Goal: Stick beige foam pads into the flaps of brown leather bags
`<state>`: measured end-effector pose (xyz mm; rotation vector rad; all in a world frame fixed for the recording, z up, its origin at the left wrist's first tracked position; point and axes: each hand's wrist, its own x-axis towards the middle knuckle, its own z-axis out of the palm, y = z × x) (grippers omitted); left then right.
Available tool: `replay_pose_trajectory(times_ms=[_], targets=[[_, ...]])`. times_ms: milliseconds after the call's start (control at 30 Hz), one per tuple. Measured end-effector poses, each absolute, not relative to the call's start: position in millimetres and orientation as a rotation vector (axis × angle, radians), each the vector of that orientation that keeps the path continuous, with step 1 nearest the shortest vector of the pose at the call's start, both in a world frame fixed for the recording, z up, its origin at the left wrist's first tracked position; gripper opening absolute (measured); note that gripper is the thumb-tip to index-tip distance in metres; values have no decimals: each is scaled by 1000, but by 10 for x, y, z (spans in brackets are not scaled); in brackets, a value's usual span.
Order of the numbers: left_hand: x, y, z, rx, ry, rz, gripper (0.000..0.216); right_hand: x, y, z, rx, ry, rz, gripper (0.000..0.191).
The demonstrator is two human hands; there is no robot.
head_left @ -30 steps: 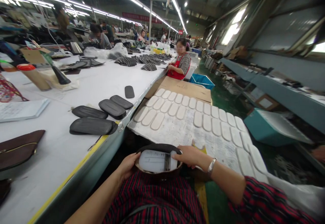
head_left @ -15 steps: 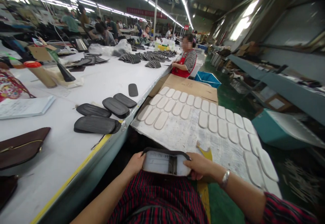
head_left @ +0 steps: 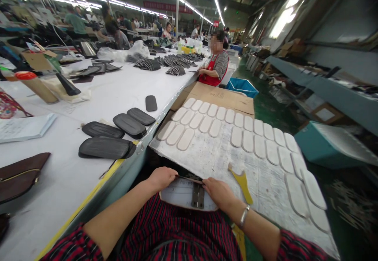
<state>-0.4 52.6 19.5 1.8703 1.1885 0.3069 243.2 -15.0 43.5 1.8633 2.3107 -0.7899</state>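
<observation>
White-faced piece: oblong (head_left: 177,194), at the person's front, above the lap of a red striped garment (head_left: 177,233); handwriting on its face.
Long axis: runs crosswise, left to right across the body, the right end slightly lower in view.
Hands to piece: one at either end, both by the far edge; the piece lies between them and on the wearer's side.
Left hand (head_left: 163,179): fingers curled nearly closed, pinching the far edge near the left end; thumb not clear.
Right hand (head_left: 219,194): partly curled, fingertips at the far edge near the right end, gripping there; thumb hidden.
Dark edge strip (head_left: 190,179): spans the gap between the two sets of fingertips.
Dark metal fitting (head_left: 197,196): right of the piece's middle, set across the long axis; right hand nearer.
Yellow tool (head_left: 242,183): forked, flat on the low board (head_left: 218,154), just beyond the right hand.
White pads (head_left: 185,139): rows on that board, apart from both hands.
Dark pads (head_left: 103,147): on the long table (head_left: 67,186), left.
</observation>
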Motion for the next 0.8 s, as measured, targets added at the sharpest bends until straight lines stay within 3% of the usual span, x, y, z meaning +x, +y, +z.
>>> replay_pose_trajectory(times_ms=[233,300,367,533,667,800], targets=[[-110,579,271,1784,1011,117,21,2627,4,373,1753,2347,-1284,29],[-232,494,289,1744,1074,127,35,2715,-95,376,1770,2268,-1456,27],[-348,343,281,1704,1214,166,44,2784,-256,347,1902,2059,-1618,38],[-382,-146,174,1589,1466,260,23,2782,-688,194,2079,1645,-1829,41],[-265,-317,124,1418,1503,383,23,2679,-841,143,2245,1415,-2031,55],[-230,-301,168,1196,1471,469,25,2639,-863,145,2288,1318,-2141,51]])
